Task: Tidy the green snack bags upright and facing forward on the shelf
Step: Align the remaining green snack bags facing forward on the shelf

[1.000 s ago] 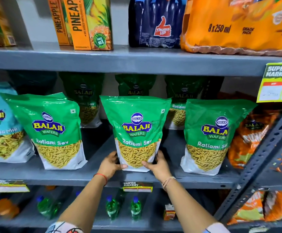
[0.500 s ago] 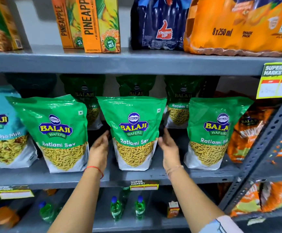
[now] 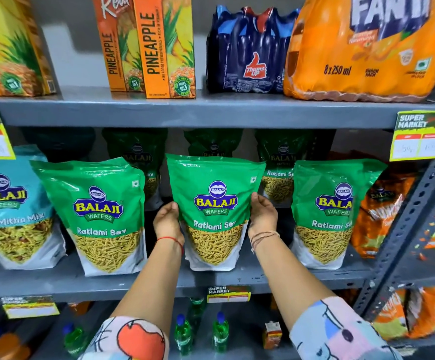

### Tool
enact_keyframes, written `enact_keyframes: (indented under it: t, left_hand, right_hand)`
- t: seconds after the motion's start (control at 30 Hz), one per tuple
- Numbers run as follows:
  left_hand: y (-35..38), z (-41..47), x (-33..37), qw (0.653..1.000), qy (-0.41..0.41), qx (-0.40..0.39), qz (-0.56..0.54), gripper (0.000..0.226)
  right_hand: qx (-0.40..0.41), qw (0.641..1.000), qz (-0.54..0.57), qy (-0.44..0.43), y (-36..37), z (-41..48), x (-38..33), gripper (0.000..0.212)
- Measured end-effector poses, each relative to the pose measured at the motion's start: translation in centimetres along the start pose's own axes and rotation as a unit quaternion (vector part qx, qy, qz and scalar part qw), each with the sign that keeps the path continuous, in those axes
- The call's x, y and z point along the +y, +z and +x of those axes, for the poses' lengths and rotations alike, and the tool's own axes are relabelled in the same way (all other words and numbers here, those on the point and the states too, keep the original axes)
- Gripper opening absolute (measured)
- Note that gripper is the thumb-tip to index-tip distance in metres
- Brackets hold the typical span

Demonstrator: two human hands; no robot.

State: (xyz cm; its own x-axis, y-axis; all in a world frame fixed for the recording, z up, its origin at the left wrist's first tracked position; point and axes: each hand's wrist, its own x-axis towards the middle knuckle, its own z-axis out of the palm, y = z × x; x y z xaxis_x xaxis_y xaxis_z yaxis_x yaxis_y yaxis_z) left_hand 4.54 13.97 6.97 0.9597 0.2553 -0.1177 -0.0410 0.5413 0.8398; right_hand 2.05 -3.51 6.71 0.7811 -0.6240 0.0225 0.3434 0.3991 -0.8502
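Three green Ratlami Sev bags stand upright along the front of the grey middle shelf (image 3: pixel 263 278), labels facing me. The middle green bag (image 3: pixel 215 211) is clasped at mid-height from both sides: my left hand (image 3: pixel 168 220) presses its left edge and my right hand (image 3: pixel 261 214) its right edge. The left green bag (image 3: pixel 99 211) leans slightly left. The right green bag (image 3: pixel 326 211) stands beside my right hand. Behind them, in shadow, a back row of green bags (image 3: pixel 278 162) also faces forward.
A teal Mitha Mix bag (image 3: pixel 11 209) stands at the far left, orange snack bags (image 3: pixel 382 211) at the right by a slanted metal upright (image 3: pixel 416 216). Juice cartons and drink packs fill the top shelf. Small green bottles (image 3: pixel 220 331) stand below.
My hands have risen from the base of the middle bag to its sides at mid-height and closed on it. The bag stands straighter and the view has shifted closer.
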Motion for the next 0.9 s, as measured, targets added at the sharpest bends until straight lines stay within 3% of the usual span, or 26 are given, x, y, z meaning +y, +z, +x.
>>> enact_keyframes:
  t: [0.1,0.2,0.3,0.5,0.57,0.67,0.8,0.9]
  left_hand:
    - [-0.4,0.3,0.1,1.0,-0.01,-0.008,0.017,0.029]
    - [-1.9,0.3,-0.2,0.995,-0.01,-0.082,0.062,0.015]
    - [-3.3,-0.1,-0.9,0.982,-0.012,-0.136,0.129,0.032]
    - [-3.3,0.9,-1.6,0.977,-0.002,-0.075,0.202,0.023]
    - [-3.1,1.2,-1.6,0.974,-0.006,-0.056,0.22,0.013]
    - [-2.8,1.4,-1.7,0.98,-0.025,-0.049,0.191,0.024]
    - [-4.5,0.7,-1.8,0.975,-0.037,-0.128,0.179,0.016]
    - [-5.8,-1.0,-2.5,0.935,-0.047,-0.217,0.278,0.038]
  right_hand:
    - [-0.015,1.0,0.006,0.013,-0.2,-0.3,0.0,0.023]
    - [-0.075,0.997,-0.002,0.029,-1.3,-0.7,0.1,0.018]
    - [-0.095,0.991,-0.088,0.036,-3.3,-1.1,1.1,0.017]
    - [-0.049,0.983,-0.178,0.013,-3.6,-0.8,1.9,0.033]
    - [-0.035,0.984,-0.174,0.015,-3.2,-0.4,2.2,0.038]
    - [-0.039,0.992,-0.122,0.024,-3.0,-0.5,2.5,0.042]
    - [-0.159,0.973,-0.153,0.065,-4.7,-1.5,2.9,0.017]
    - [-0.233,0.938,-0.233,0.106,-6.3,-2.7,3.9,0.043]
